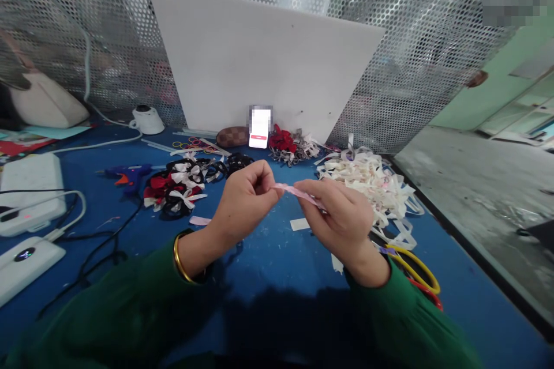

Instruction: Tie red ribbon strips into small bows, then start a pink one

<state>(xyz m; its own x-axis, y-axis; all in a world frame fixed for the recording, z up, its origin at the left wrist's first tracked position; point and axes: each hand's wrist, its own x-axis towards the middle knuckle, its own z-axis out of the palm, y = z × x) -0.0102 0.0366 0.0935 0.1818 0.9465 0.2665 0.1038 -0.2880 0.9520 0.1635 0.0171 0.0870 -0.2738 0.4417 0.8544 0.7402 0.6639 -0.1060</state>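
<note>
A pink ribbon [295, 191] stretches between my two hands above the blue table [277, 259]. My left hand [249, 199] pinches one end between thumb and fingertips. The fingers of my right hand [340, 210] are closed on the other part, and the ribbon runs under them out of sight. Beneath the hands lie a short pale strip [299, 224] and another pale piece [199, 221] by the left wrist. A pile of cream ribbon pieces [367, 179] lies just beyond my right hand. Red, white and black bows [177, 187] are heaped left of my left hand.
A blue glue gun [130, 176] with a trailing cord lies at left, near white power strips [32, 196]. Yellow-handled scissors [418, 268] sit by the right forearm. A lit phone [259, 127] leans on a white board [268, 57]. A person is partly visible at upper right.
</note>
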